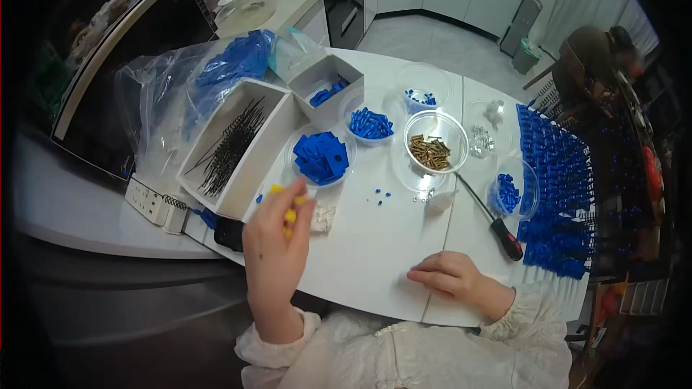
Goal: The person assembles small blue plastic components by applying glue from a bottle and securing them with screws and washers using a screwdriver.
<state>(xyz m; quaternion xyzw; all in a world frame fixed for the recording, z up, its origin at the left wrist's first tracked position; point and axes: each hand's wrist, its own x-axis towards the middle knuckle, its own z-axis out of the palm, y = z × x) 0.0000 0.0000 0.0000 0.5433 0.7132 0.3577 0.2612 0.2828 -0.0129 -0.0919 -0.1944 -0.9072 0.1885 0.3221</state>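
Note:
My left hand (277,245) is raised over the near left of the white table (375,245), its fingers closed on a small yellow object (290,205). Just beyond it stands a clear bowl of flat blue square parts (321,157). My right hand (450,277) rests on the table near the front edge with its fingers curled loosely and nothing visible in it. A screwdriver with a black and red handle (497,223) lies to its far right. A few tiny blue pieces (382,194) lie loose mid-table.
Clear bowls hold blue connectors (370,124), brass screws (431,151) and other small parts. A white box of black wire pieces (231,148) and a plastic bag (166,94) sit at left. Rows of assembled blue parts (555,194) fill the right side. Another person (591,57) sits beyond.

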